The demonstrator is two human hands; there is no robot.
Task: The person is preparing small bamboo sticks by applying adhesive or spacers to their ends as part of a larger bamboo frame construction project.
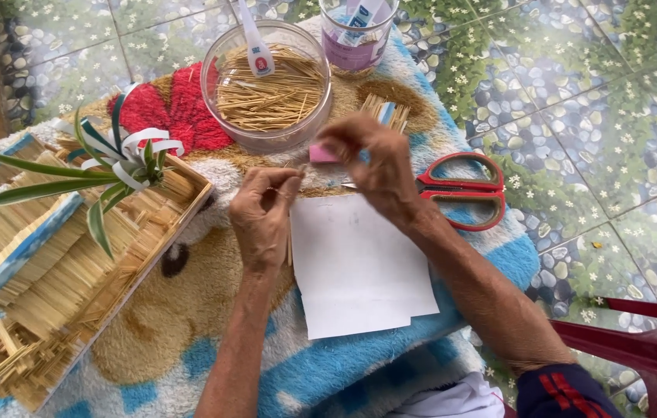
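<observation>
My left hand (263, 217) pinches a few thin wooden sticks (290, 246) that hang down beside the palm, over the edge of a white paper sheet (359, 271). My right hand (371, 162) is raised just right of it, fingers curled together near the sticks' top ends; what it grips is too small to tell. A small pink block (321, 154) lies under its fingers. Both hands hover above a plush patterned blanket (189, 310).
A clear bowl (212, 85) of thin sticks with a glue tube (255, 46) stands behind the hands, next to a clear cup (355, 50). Red scissors (464, 190) lie at right. A stick-built model house (50, 263) with green leaves sits left. A red chair (638, 348) is at bottom right.
</observation>
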